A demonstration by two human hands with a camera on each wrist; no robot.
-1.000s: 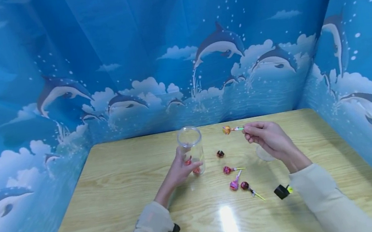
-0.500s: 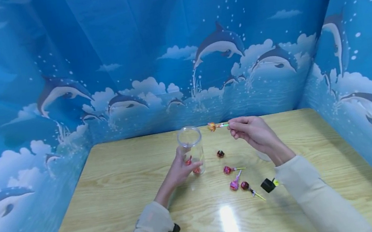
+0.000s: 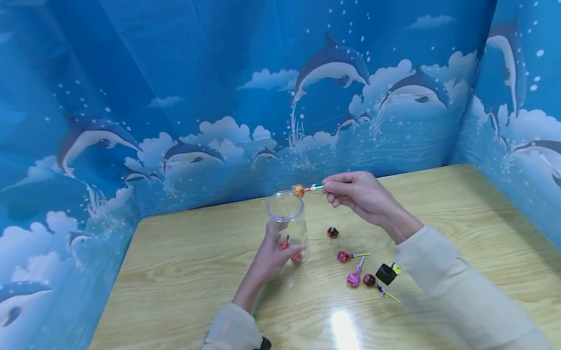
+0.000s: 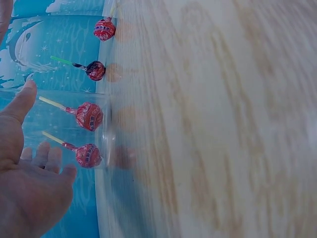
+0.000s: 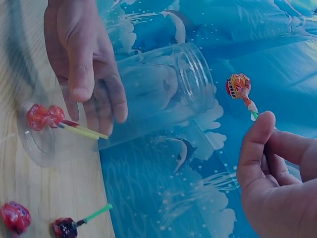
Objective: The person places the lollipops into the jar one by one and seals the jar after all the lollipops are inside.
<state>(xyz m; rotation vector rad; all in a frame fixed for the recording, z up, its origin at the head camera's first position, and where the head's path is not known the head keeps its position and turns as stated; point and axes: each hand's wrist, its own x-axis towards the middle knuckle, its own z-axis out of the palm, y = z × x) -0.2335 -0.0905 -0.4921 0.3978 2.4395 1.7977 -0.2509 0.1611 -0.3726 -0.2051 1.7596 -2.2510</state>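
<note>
My left hand point(image 3: 273, 254) holds a clear plastic jar point(image 3: 297, 227) standing upright on the table, its thumb and fingers round the lower wall. Two red-wrapped lollipops point(image 4: 89, 116) lean inside at the jar's bottom, their yellow sticks pointing up. Between thumb and fingertips, my right hand point(image 3: 358, 196) pinches the green stick of an orange-and-yellow lollipop point(image 5: 238, 86). That lollipop lies nearly level in the head view, its head over the right side of the jar's open rim. In the right wrist view a gap shows between the candy and the jar mouth point(image 5: 198, 74).
Right of the jar on the wooden table point(image 3: 186, 312) lie a dark lollipop point(image 3: 332, 232), a red one point(image 3: 343, 257), a pink one point(image 3: 353, 280) and a dark red one point(image 3: 369, 280). A dolphin-print blue curtain point(image 3: 222, 86) stands behind the table's far edge.
My right hand has moved left and slightly away from me, carrying the orange-and-yellow lollipop from right of the jar to its rim. My left hand and the jar have stayed in place.
</note>
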